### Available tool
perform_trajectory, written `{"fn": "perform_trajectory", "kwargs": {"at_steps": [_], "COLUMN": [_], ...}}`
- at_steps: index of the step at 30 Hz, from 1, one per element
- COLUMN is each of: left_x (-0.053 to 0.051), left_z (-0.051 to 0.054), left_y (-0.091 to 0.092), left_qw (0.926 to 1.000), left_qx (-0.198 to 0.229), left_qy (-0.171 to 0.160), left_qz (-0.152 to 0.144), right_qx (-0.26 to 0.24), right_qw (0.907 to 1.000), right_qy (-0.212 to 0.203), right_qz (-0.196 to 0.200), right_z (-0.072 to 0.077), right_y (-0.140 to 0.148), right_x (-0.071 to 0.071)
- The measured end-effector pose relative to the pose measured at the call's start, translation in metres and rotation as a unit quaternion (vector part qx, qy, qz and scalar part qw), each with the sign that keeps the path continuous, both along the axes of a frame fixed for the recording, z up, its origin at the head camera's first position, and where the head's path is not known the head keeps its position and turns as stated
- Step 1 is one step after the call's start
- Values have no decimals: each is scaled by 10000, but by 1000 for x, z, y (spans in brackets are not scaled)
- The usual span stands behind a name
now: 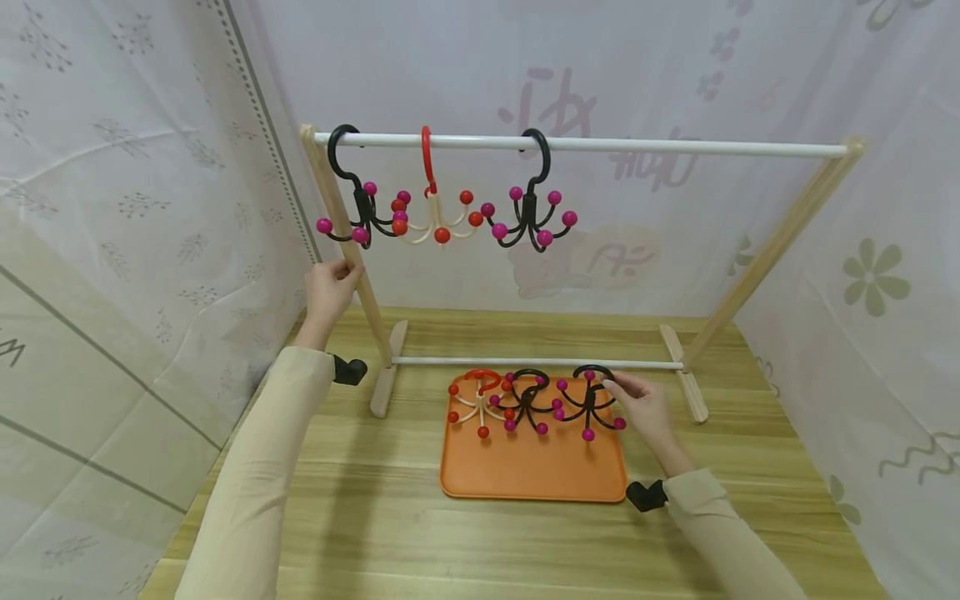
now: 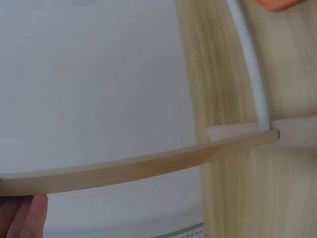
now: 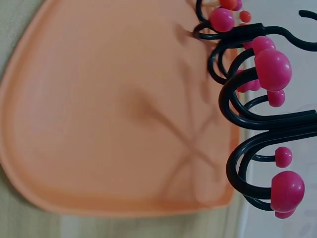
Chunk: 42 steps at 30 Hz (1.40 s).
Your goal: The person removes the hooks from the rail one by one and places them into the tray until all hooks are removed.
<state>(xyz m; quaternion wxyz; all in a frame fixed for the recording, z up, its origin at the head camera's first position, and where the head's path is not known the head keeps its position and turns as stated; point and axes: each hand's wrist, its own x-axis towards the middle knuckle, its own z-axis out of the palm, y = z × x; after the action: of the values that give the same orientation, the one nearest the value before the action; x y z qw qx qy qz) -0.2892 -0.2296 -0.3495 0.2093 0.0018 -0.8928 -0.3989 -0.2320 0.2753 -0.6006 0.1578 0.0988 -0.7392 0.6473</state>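
My left hand [image 1: 328, 292] grips the left wooden post [image 1: 367, 302] of a hanging rack, fingertips against its edge in the left wrist view. With my right hand [image 1: 643, 408] I pinch the curved top of a black multi-hook hanger [image 1: 589, 398] tipped with magenta balls. This hanger is above the right side of an orange tray [image 1: 532, 475]; the right wrist view shows its shadow beneath but not my hand. Beside it on the tray are another black hanger [image 1: 528, 398] and a cream hanger [image 1: 481, 402] with a red hook and red balls.
From the rack's white top bar [image 1: 675, 147] hang a black hanger [image 1: 363, 204] at the left end, a red-and-cream hanger [image 1: 433, 208] and another black hanger [image 1: 529, 204]. A lower white bar [image 1: 435, 361] runs behind the tray. Patterned curtains enclose the wooden table [image 1: 375, 517].
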Motion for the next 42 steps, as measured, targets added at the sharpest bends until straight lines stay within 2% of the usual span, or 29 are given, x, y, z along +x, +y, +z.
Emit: {"fn": "perform_trajectory", "kwargs": {"at_steps": [3, 8, 14, 20, 23, 28, 33, 37, 42], "left_x": [0, 1, 2, 2, 2, 2, 1, 1, 1], "left_z": [1, 2, 2, 2, 2, 1, 1, 1, 1], "left_y": [0, 1, 1, 1, 1, 0, 0, 1, 1], "left_qw": [10000, 10000, 10000, 9999, 9998, 9998, 9999, 9999, 9999], "left_qx": [-25, 23, 42, 87, 95, 107, 92, 79, 91], "left_qy": [19, -78, -46, -62, -107, -90, -46, -83, -120], "left_qz": [-11, -4, -5, -72, -110, -132, -120, -83, -75], "right_qx": [-63, -37, 44, -164, -98, -22, -75, -38, -68], "right_qw": [9999, 9998, 9993, 9994, 9994, 9989, 9979, 9977, 9985], "right_qy": [-98, -26, 17, 111, 99, -66, -348, -520, -475], "right_qz": [-126, -199, -382, -289, -314, -468, -534, -428, -256], "right_z": [2, 6, 10, 13, 16, 19, 18, 17, 16], "right_y": [-7, -17, -24, -28, -30, -32, -30, -27, -25], "right_x": [5, 10, 12, 14, 17, 21, 18, 16, 16]}}
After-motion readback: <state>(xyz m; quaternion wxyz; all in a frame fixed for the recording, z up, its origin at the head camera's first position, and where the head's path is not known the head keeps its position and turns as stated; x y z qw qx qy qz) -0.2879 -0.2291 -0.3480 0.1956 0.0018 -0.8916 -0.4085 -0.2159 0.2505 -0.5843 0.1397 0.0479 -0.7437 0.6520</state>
